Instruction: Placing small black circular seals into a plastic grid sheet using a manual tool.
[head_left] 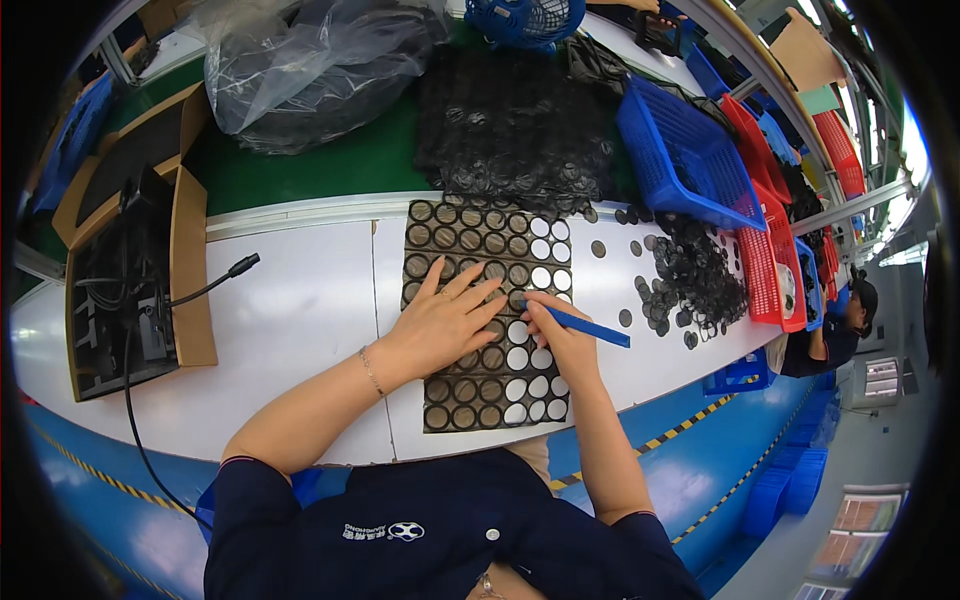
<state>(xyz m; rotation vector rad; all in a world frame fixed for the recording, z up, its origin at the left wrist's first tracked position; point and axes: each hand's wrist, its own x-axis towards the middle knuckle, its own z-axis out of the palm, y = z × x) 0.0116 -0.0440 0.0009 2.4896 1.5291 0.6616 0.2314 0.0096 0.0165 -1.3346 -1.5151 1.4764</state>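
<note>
On the white tabletop in front of me lies a brown sheet [450, 374] carrying rows of black rings [465, 391]. White round faces [516, 358] show in its right-hand columns, while the rings farther left look brown inside. My left hand [437, 325] rests flat on the sheet's middle with its fingers spread. Pinched in my right hand [566, 345] is a slim blue stick-like tool [598, 328], slanting out to the right. Its working end is at a ring near the left fingertips, and my fingers partly hide it. The tool's exact kind cannot be made out.
Loose black discs [705, 280] are heaped on the right. Beyond them stand a blue basket [685, 150] and a red basket [768, 265]. Stacked black sheets [510, 125], a clear plastic bag [310, 75] and a blue fan [525, 22] occupy the back. A cardboard box [193, 265] stands left.
</note>
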